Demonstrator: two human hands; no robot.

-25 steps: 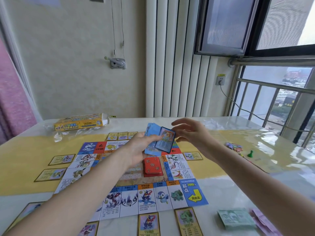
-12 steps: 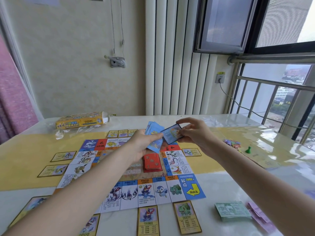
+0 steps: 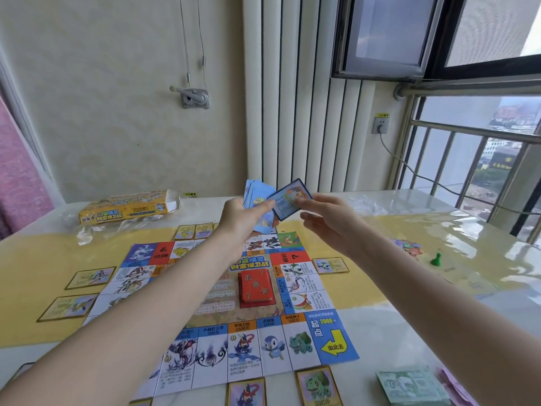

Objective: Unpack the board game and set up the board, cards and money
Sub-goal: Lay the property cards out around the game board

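The paper game board (image 3: 205, 315) lies flat on the table with a red card deck (image 3: 256, 287) at its centre. Above the board's far edge my left hand (image 3: 240, 219) grips a fan of blue cards (image 3: 257, 200). My right hand (image 3: 328, 218) pinches one dark-edged blue card (image 3: 288, 199) by its right side, next to the fan. Several gold-framed cards lie around the board, such as one on the left (image 3: 90, 277), one on the right (image 3: 330, 265) and one at the near edge (image 3: 317, 385). A green stack of money (image 3: 412, 385) sits at the near right.
The yellow game box (image 3: 128, 207) lies open at the far left with clear plastic wrap (image 3: 96, 230) in front of it. A green pawn (image 3: 436, 259) and a heap of coloured tokens (image 3: 408, 247) sit at the right. Pink notes (image 3: 456, 388) lie beside the money.
My right hand came in to the fan, took hold of one blue card and has drawn it up and slightly right. Both hands rose a little.
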